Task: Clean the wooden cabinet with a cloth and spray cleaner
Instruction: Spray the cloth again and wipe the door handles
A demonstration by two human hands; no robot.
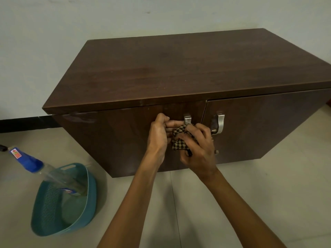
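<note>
Left hand [159, 135] and right hand [199, 151] clutch the cloth [179, 142]; snagging the handle [187, 120] just above them could yank the door [116, 138] open

Pale wall [53, 33], black skirting [18, 124], beige tiled floor [259, 194], dim even light

We see through one wide-angle camera worn on the head, facing forward and tilted steeply down. It sits close above the wooden cabinet [179, 68], showing its top and, slantwise, its doors [116, 136]. The forearms enter from the bottom edge; the left hand [158, 135] and right hand [198, 151] meet on the cloth [179, 138] near the middle. The wall [53, 42] fills the top, the floor [268, 194] the bottom.
</note>
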